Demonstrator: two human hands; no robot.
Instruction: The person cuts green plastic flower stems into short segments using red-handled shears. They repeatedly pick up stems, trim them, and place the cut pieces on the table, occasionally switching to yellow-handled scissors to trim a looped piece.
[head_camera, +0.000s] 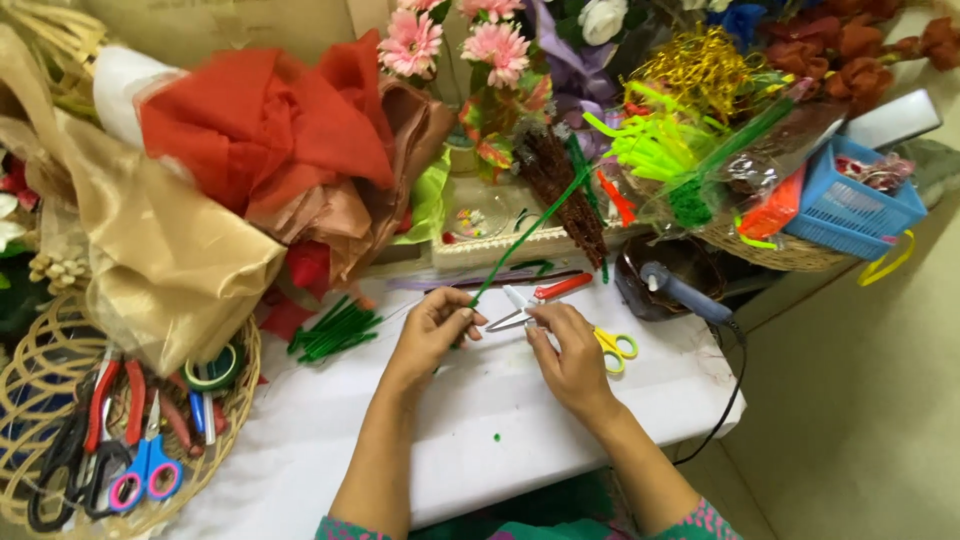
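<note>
Head view, both hands over the white tabletop (480, 420). Left hand (432, 335): fingers pinched narrow on the near end of a long green stem wire (530, 232), which slants up and to the right, its far end among the flower stock. Right hand (570, 355): fingers closed on small yellow-handled scissors (600, 342); the blades point left and sit open, tips just beside the left hand's fingertips and the wire's near end. Handle loops show to the right of the right hand. Just beyond the hands, a red-handled tool (562, 287) lies on the tabletop. Left of the left hand: a bundle of short green sticks (335, 330). Near left: a wicker basket (235, 400) holding pliers, scissors and tape rolls. Right, at the tabletop's far edge: a blue-grey glue gun (685, 292) with a black cord hanging off the edge. Far right: a blue plastic basket (850, 205). Far centre: pink artificial flowers (410, 42).
</note>
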